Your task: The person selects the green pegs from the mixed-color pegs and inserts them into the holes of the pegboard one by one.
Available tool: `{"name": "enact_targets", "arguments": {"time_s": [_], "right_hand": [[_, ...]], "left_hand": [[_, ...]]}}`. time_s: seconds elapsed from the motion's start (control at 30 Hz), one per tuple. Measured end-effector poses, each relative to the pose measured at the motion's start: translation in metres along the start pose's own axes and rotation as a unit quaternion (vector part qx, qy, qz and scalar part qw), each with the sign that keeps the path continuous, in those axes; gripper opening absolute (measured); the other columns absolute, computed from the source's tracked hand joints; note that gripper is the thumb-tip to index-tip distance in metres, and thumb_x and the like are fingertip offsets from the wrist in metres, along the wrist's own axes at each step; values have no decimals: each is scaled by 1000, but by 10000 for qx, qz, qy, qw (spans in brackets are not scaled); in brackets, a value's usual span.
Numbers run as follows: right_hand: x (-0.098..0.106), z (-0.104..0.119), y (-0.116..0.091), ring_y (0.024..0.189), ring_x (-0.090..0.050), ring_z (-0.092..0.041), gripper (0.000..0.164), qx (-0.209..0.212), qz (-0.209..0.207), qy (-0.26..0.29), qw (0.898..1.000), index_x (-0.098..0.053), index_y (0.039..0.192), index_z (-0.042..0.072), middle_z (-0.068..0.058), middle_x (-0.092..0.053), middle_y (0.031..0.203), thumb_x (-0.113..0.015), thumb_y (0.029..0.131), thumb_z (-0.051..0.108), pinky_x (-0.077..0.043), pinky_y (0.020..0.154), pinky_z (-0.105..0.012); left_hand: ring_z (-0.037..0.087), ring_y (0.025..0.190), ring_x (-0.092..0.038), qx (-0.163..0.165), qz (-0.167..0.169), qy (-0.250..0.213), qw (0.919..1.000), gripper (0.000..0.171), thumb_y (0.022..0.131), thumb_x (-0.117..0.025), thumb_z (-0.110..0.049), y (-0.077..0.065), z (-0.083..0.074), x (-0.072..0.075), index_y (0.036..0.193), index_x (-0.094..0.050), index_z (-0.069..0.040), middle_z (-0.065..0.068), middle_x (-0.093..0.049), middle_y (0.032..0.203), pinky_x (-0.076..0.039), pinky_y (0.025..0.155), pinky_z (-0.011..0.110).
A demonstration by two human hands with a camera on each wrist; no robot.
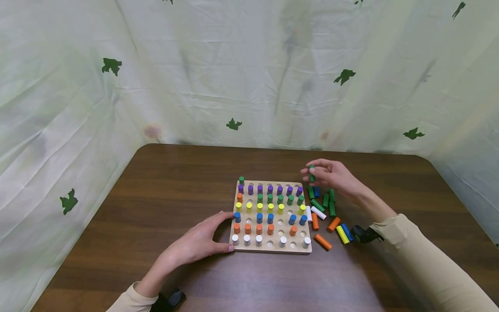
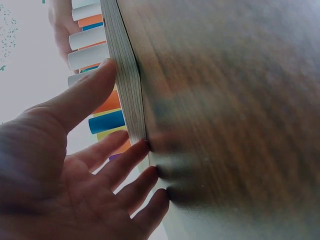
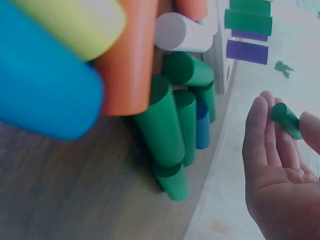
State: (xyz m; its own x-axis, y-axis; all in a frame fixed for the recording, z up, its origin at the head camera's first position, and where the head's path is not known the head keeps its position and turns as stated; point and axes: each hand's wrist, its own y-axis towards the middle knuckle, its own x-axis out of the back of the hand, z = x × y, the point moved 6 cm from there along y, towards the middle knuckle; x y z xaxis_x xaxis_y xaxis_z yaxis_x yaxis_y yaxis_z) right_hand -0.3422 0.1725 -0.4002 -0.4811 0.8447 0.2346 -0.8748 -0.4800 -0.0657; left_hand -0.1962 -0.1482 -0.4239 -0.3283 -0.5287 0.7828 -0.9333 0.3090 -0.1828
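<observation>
A light wooden pegboard (image 1: pixel 269 250) lies flat, filled with rows of white, orange, blue, yellow, green and purple pegs; several holes show bare. My left hand (image 1: pixel 196 242) rests at its left side, the thumb touching the near left corner. In the left wrist view, the fingers of my left hand (image 2: pixel 95 165) are spread, relaxed, along the board's edge (image 2: pixel 124 70). Above the board's far right corner, my right hand (image 1: pixel 333 177) holds a green peg (image 1: pixel 312 174) raised off the table. The right wrist view shows this green peg (image 3: pixel 286 121) pinched between thumb and fingers.
Loose pegs lie right of the board: several green ones (image 1: pixel 317 205), an orange peg (image 1: pixel 323 242), a yellow peg (image 1: pixel 342 235) beside a blue peg (image 1: pixel 347 232), and white ones (image 1: pixel 318 212). The brown table (image 1: pixel 175 177) meets a pale curtain (image 1: pixel 265 86) behind.
</observation>
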Motion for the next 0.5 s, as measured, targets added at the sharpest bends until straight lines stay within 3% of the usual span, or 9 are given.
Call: {"name": "enact_targets", "arguments": {"time_s": [0.5], "right_hand": [[-4,18,5,101,-56,-34,39,150,-211,-595,9979,-59,120,10,-18,-58,117,-63,89,34,-46,89,-48]], "left_hand": [[21,129,-38,62,34,-4,10000,77,72,-79,-43,-1,-1,0,137,-43,-23,2,-42,141,-31,103,47]]}}
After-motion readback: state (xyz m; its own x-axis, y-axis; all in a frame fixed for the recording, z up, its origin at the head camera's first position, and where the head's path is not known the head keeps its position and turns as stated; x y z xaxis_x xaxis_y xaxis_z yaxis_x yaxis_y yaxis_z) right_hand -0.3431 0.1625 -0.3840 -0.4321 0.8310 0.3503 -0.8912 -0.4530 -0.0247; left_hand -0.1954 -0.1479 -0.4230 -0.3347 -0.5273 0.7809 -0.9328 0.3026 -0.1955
